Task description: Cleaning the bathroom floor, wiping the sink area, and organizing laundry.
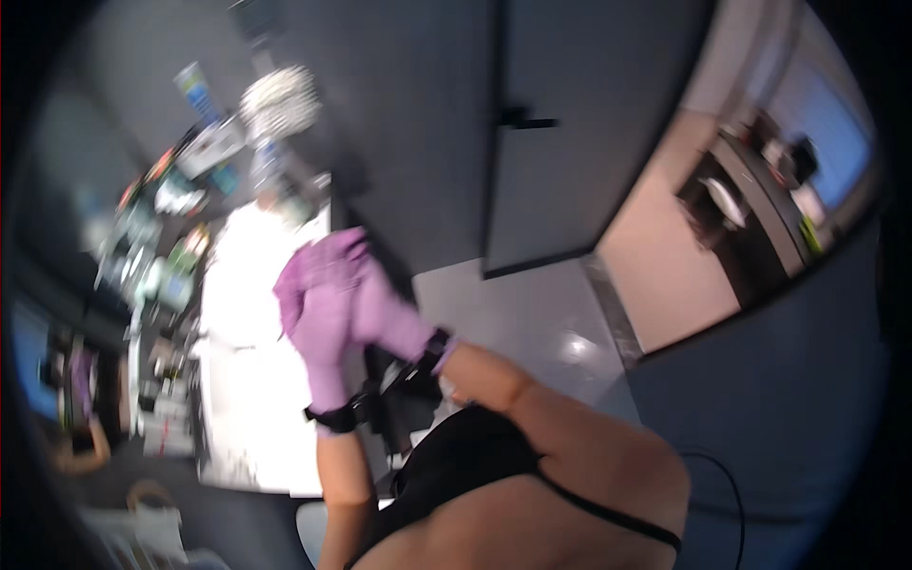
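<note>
Both of my hands wear light purple gloves with black bands at the wrists, and they meet over the right side of a bright white table (249,418). My left hand (319,332) lies at the lower left of the pair. My right hand (372,302) crosses in from the right and touches it or overlaps it. Darker, wrinkled purple material (328,261) covers the finger ends; whether it is loose glove or a separate cloth, I cannot tell. Motion smears the fingers, so their pose is unclear.
Blurred bottles and jars (157,271) crowd the left side of the table. Behind stands a white, fluffy-looking object (280,100) near a white box (211,147). A grey door (579,142) with a black handle is ahead. A chair (133,522) stands at the lower left.
</note>
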Motion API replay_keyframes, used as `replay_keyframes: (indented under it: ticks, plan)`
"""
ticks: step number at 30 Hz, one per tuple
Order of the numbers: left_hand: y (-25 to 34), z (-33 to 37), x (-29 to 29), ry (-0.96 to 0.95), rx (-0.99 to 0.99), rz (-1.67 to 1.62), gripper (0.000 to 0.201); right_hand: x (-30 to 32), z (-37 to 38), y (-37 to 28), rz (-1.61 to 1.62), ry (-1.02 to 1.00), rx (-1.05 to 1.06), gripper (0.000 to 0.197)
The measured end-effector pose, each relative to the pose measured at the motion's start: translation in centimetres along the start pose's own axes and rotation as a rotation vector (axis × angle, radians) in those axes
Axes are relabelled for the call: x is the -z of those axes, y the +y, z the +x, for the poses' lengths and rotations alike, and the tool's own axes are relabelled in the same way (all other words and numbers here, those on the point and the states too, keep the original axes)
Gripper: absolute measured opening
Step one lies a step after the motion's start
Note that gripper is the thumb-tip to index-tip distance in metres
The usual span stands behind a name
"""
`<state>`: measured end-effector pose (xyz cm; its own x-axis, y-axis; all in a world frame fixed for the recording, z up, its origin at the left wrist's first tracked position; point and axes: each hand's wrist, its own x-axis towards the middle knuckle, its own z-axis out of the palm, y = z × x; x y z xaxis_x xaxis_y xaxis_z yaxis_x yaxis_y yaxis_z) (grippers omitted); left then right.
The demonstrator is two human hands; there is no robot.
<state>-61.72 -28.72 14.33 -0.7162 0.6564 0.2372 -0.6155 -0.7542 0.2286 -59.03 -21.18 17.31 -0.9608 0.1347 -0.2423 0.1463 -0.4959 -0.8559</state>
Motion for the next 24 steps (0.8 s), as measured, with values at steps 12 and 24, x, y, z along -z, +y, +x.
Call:
replay_keyframes:
  ticks: [12,24]
  plan:
    - [2.8,-3.0,-0.5,0.0,-0.418,-0.514,0.073,0.6,-3.3,-3.6,-1.018,-0.445,0.273,0.029]
    - [3.4,-4.6,4.0,-0.371,-0.654,-1.3,0.055,-2.0,7.4,7.2,-0.964,-0.226,0.591,0.035]
